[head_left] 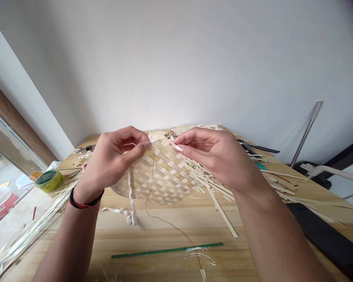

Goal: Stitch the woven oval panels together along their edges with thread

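A piece of woven bamboo [161, 172] stands upright over the table, with its top edge between my hands. My left hand [117, 156] is closed, thumb and forefinger pinching that edge together with a bit of white ribbon. A thin needle-like sliver shows by those fingertips, too small to be sure of. From there a brown thread [148, 192] runs down across the table. A white ribbon [131, 196] hangs below my left hand and curls on the wood. My right hand [208, 152] pinches a small white ribbon-like end at the weave's top edge; its fingertips partly hide it.
On the wooden table [170, 229] lie a green strip [167, 250], loose bamboo strips [220, 211] and a black flat object [320, 239]. A roll of tape [49, 181] is at the left. Scissors or a similar dark-handled tool [261, 149] lie at right. A wall [176, 66] stands behind.
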Available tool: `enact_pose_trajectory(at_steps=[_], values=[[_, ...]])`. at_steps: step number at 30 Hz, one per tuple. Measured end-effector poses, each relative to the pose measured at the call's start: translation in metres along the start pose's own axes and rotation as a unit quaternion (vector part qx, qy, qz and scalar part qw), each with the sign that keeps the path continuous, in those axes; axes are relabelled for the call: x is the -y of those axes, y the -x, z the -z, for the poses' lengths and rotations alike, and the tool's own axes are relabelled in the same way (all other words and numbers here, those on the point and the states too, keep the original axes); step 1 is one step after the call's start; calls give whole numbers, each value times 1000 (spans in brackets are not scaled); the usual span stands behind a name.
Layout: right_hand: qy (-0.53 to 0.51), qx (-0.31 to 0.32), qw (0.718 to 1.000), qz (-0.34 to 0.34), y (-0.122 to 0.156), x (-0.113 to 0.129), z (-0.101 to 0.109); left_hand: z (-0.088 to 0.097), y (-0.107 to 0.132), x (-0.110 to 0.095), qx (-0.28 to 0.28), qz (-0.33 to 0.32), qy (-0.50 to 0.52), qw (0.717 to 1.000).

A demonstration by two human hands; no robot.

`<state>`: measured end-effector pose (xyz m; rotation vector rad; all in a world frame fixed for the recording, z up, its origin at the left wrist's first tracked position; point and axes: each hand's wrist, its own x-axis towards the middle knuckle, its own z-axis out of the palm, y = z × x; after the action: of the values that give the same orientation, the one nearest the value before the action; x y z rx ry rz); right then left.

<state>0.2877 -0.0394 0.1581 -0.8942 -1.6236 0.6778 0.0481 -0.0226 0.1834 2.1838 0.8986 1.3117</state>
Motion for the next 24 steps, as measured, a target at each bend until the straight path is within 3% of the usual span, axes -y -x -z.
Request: enact_pose_trajectory(at_steps=[16,24], values=[[-68,21,997,-34,-2,2,-1,-1,0,1,14,6,16,1000],[-54,32,997,-36,-3,3,-1,-1,0,0,20,12,17,1000]])
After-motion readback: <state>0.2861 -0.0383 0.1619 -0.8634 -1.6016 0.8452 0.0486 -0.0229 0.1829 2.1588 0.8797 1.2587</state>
